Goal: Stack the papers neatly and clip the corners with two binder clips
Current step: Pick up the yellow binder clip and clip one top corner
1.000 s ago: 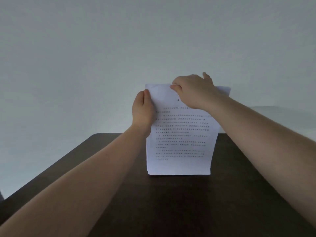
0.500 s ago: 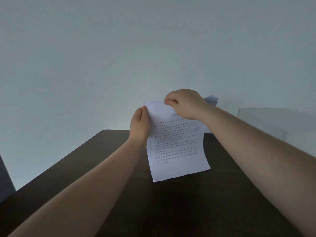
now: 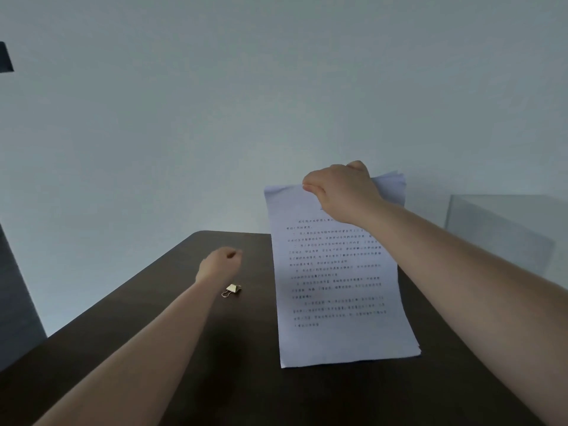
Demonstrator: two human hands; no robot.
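A stack of white printed papers (image 3: 335,287) stands upright on the dark table (image 3: 215,379), its bottom edge resting on the tabletop. My right hand (image 3: 341,192) pinches the stack's top edge; the sheets fan slightly at the top right corner. My left hand (image 3: 219,264) hovers over the table to the left of the papers, fingers curled downward; whether it holds anything is hidden. A small gold binder clip (image 3: 232,291) lies on the table just below and beside my left wrist.
A plain pale wall fills the background. A translucent box (image 3: 504,229) stands at the right beyond the table. A dark panel (image 3: 15,302) runs along the left edge. The table's far left corner is rounded.
My left hand has let go of the papers' left edge and moved left and down toward the table. The view has shifted left, bringing the binder clip into sight. My right hand still holds the stack.
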